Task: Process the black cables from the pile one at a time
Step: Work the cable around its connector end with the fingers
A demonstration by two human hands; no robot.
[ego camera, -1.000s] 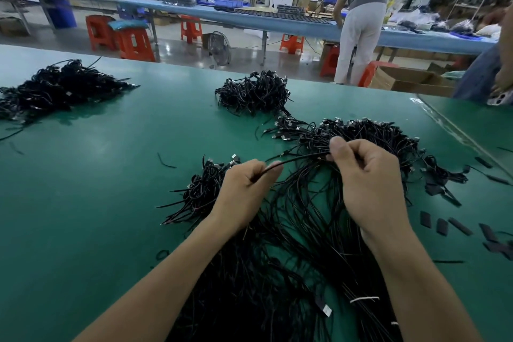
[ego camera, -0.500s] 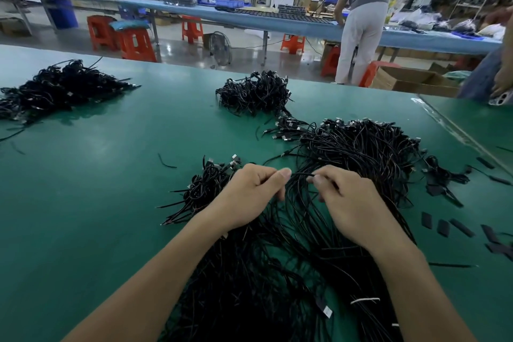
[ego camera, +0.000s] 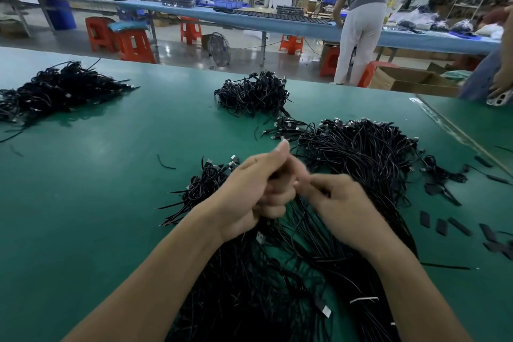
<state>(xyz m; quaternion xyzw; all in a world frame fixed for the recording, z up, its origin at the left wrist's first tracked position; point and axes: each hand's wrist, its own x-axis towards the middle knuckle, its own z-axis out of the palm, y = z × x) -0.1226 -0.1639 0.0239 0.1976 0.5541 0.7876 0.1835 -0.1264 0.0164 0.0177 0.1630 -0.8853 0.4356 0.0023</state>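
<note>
**While one cable is in hand: snag risk at the main pile**

Because the green table carries the main pile of black cables loose and interlaced, tangling is the chief hazard. A drawn strand could drag its neighbours off the pile. A far heap lies beyond the pile, a left heap well to its left, and a small bundle just beside its left edge. Over its near side the left hand curls round one cable. The right hand pinches the same strand, though blur hides the detail. Flat black pieces to the right of the pile obstruct nothing.
</note>
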